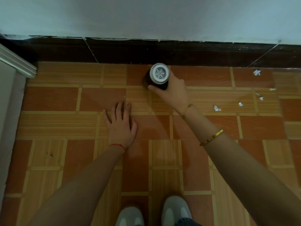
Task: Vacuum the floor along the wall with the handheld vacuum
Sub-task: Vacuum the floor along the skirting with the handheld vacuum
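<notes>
Head view: right hand (171,93) grips vacuum (158,75).

Arms: we see both bare to beyond the elbow, no sleeves in view.
Left wrist: we see a thin red string bracelet (117,146) tied just below the left hand (121,123).
Right wrist: we note a fine gold chain bracelet (186,110) just below the right hand (173,91).
Right forearm: we see a broader gold bangle (211,137) with small dark marks along its band.
Feet: we see pale grey shoes (176,211) with lighter toe panels.
Legs: we glimpse a bit of blue denim (187,222).
</notes>
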Demonstrator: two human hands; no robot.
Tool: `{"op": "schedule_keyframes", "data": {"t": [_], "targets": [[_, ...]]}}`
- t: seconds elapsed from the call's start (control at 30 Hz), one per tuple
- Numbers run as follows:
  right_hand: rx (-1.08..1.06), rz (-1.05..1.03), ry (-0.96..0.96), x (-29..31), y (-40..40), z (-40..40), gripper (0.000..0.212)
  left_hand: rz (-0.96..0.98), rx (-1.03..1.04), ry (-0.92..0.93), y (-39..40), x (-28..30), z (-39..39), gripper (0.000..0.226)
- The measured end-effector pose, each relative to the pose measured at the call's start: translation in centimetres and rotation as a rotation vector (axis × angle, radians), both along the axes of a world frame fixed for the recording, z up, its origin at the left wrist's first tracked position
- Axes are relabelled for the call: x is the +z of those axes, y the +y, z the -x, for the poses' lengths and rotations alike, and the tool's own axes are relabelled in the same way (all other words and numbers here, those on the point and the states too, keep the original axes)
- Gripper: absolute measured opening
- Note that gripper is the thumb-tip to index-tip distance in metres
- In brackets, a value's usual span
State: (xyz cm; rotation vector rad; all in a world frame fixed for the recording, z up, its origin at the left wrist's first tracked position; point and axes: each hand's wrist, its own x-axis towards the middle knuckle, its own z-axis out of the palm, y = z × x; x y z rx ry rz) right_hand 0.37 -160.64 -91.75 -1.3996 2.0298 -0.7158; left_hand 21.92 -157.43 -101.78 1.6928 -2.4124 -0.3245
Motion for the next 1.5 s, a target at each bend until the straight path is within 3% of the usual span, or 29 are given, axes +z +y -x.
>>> {"op": "schedule_keyframes", "data": {"t": [0.17, 0.47, 0.8, 1.1, 1.37, 1.5], "targets": [[0.106, -0.034, -0.085, -0.2, 1.7, -1.5, 0.072, -0.009, -0.003, 0.004, 0.1, 0.0, 0.0, 0.056], [-0.189, -0.015, 0.057, 1.0, 6.5, 3.7, 0.066, -0.023, -0.005, -0.081, 0.2, 0.0, 0.2, 0.058], [0.105, -0.181, -0.043, 1.8, 12.3, 0.7, 0.06, -0.039, -0.009, -0.124, 0.5, 0.6, 1.0, 0.057], [-0.206, -0.077, -0.071, 2.5, 15.3, 3.6, 0.064, -0.049, -0.153, -0.054, 2.1, 1.9, 5.1, 0.05], [-0.02, -0.115, -0.096, 1.7, 16.7, 3.1, 0.062, -0.091, -0.193, -0.007, 2.8, 1.2, 6.9, 0.054], [-0.121, -0.094, -0.101, 1.3, 16.6, 3.6, 0.065, -0.095, -0.2, 0.021, 2.8, 0.7, 7.8, 0.053]]}}
